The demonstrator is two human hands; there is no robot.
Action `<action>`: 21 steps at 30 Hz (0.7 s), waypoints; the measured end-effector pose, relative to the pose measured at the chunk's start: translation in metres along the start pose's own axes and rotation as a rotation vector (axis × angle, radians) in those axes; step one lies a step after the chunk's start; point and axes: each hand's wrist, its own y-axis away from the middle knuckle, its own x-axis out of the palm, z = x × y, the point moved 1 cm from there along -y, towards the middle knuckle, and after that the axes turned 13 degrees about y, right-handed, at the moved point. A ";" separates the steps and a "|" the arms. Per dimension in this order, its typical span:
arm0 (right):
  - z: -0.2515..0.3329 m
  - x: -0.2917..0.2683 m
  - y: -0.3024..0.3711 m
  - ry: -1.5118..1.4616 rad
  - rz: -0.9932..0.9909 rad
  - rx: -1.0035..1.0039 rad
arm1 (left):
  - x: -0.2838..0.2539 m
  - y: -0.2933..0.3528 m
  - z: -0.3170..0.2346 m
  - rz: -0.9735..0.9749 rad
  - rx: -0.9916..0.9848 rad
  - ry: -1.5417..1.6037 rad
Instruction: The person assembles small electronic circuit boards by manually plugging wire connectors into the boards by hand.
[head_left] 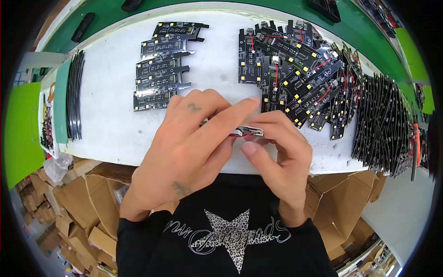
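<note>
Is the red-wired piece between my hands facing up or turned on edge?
Apparently on edge: between left hand and right hand, the piece shows as a narrow strip, red wire alongside.

Flat rect. PCBs in L stack (159, 69): finished blk, dotted w/ small yellow sqs. Jumbled rect. PCBs in R pile (297, 59): same blk/yellow, streaked w/ red wires (276, 76). Narrow metal-ended part (253, 131): silver-grey, crossed by red lead (239, 135). Thin flat edge-on pcs (383, 124), far R: seen mostly as blk. Flat worktop (106, 115): white, speckled w/ grey marks; backed by smooth dk green surface (108, 22). Upright L panel (20, 134): lime. Slim tool handle (416, 143): orange-red. Cardboard boxes (76, 203): brown. Fabric top (147, 249): blk, printed w/ leopard-spot star (230, 228) + pale outlined script.
</note>
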 end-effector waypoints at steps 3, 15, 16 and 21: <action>0.002 -0.009 -0.003 0.026 0.016 -0.027 | -0.001 -0.002 -0.002 0.022 0.026 -0.070; 0.008 -0.016 -0.009 0.113 0.156 -0.070 | -0.008 0.003 0.001 0.083 0.218 -0.128; 0.007 -0.016 -0.009 0.114 0.168 -0.073 | -0.007 0.004 0.002 0.084 0.217 -0.126; 0.008 -0.017 -0.009 0.086 0.214 -0.063 | -0.011 0.004 0.002 0.116 0.224 -0.070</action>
